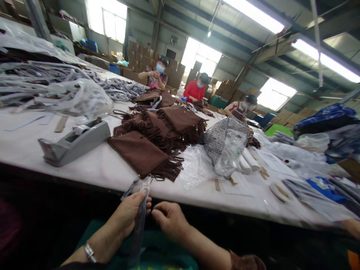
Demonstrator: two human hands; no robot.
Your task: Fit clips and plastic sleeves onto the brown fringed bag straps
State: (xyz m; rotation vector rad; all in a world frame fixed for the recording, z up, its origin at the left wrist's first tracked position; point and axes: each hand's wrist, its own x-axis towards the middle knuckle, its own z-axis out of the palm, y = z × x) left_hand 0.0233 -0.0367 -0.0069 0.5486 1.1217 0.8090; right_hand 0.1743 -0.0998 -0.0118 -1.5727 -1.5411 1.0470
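In the head view, my left hand (132, 210) is closed around a wrapped strap (141, 217), which hangs down in clear plastic below the table edge. The strap's upper end meets the corner of a brown fringed bag (140, 153) lying flat at the table's front edge. Just right of the strap is my right hand (171, 220), its fingers curled in; whether they pinch anything is too small to tell. Behind the near bag, more brown fringed bags (180, 118) lie in a pile.
A grey tape dispenser (81, 140) stands left of the bags on the white-covered table (92, 173). Wrapped straps (36, 84) are heaped at the far left. Right of the bags are a patterned grey item (225, 137), clear plastic and a tape roll (281, 192). Several people work beyond.
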